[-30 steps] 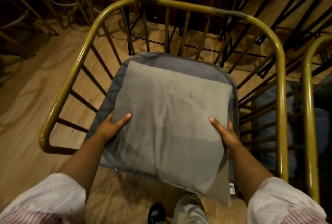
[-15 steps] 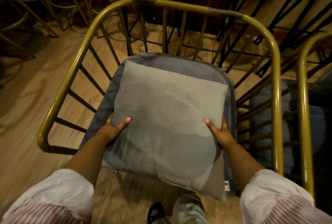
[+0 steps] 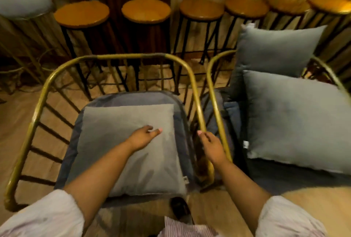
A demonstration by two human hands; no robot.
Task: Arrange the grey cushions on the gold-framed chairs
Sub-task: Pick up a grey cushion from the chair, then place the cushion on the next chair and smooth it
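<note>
Left hand (image 3: 145,137), fingers loosely curled and gripping nothing, rests over a soft square grey cushion (image 3: 129,149) lying flat on the padded seat of a gold tubular chair (image 3: 38,107). Right hand (image 3: 211,146), also empty, hovers by the chair's curved rail. Two plump cushions (image 3: 296,120) sit on the neighbouring chair (image 3: 214,92).
</note>
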